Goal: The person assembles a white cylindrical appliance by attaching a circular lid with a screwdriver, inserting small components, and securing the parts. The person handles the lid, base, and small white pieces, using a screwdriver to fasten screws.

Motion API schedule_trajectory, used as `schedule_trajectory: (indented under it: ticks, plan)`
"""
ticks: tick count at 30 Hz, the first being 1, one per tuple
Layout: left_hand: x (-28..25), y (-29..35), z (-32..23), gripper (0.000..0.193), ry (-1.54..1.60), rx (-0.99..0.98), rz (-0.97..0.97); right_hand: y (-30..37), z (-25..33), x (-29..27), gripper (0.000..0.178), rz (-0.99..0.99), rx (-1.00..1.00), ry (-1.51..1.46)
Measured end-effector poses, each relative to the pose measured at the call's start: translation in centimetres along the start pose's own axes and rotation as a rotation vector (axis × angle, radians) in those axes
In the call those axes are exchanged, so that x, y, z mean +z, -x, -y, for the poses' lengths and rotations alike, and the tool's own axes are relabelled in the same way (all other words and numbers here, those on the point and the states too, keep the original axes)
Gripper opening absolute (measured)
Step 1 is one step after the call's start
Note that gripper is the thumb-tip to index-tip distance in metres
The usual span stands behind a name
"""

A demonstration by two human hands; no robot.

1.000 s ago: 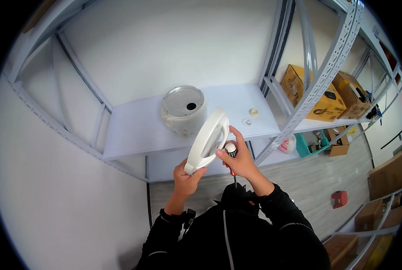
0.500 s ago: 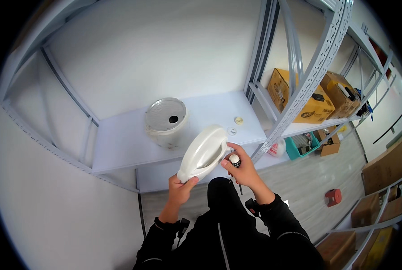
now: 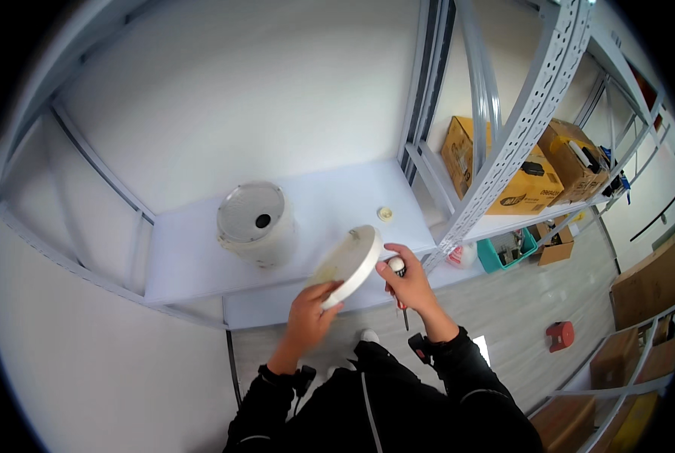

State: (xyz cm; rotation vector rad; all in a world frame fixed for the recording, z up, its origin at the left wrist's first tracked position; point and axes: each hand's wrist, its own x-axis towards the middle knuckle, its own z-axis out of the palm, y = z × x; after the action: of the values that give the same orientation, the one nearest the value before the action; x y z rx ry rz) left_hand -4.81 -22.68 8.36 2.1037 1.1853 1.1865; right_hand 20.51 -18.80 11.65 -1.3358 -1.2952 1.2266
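Note:
A round white lid [image 3: 362, 262] is tilted in front of me at the shelf's front edge, its flat inner side turned partly toward the shelf. My left hand [image 3: 312, 317] is closed around its lower rim. To the right of the lid, my right hand [image 3: 411, 287] grips a screwdriver [image 3: 398, 267] with a white-topped, dark and red handle; its thin shaft points down. The right fingertips are close to the lid's edge, and I cannot tell whether they touch it. A white cylindrical body [image 3: 266, 234] with a grey round top and a dark hole stands on the white shelf [image 3: 179, 260].
A small round cream part [image 3: 384, 214] lies on the shelf behind the lid. Grey metal uprights [image 3: 507, 128] stand to the right, with cardboard boxes [image 3: 530, 181] beyond. Below are a teal basket [image 3: 496, 257] and, on the floor, a red stool [image 3: 559, 336].
The lid has turned over, from its glossy handle side to its flat side, with my left hand turning along its rim. The right hand keeps the screwdriver. The view has shifted slightly.

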Motion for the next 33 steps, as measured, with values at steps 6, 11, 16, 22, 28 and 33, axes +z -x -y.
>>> schedule_trajectory:
  ticks: [6,11,16,22,28,33]
  plan:
    - [4.7,-5.5,2.4,0.036,-0.294,0.057,-0.019,-5.8,-2.1,-5.4,0.043,0.056,0.02,0.096]
    - [8.1,-7.9,5.6,0.042,-0.463,0.044,-0.053,-10.9,-4.9,-8.6,0.047,0.128,0.107,0.196]
    - [10.4,-7.8,7.9,0.047,-0.571,-0.032,-0.073,-14.2,-6.7,-8.5,0.044,0.187,0.169,0.155]
    - [12.1,-8.1,10.8,0.04,-0.679,-0.004,-0.138,-18.5,-12.2,-7.7,0.033,0.12,0.077,0.361]
    - [13.7,-8.6,14.2,0.043,-0.662,-0.037,-0.14,-19.2,-14.7,-5.6,0.025,0.078,-0.075,0.595]
    - [13.8,-9.8,15.5,0.044,-0.624,-0.106,-0.069,-19.0,-14.0,-4.0,0.022,0.066,-0.109,0.663]
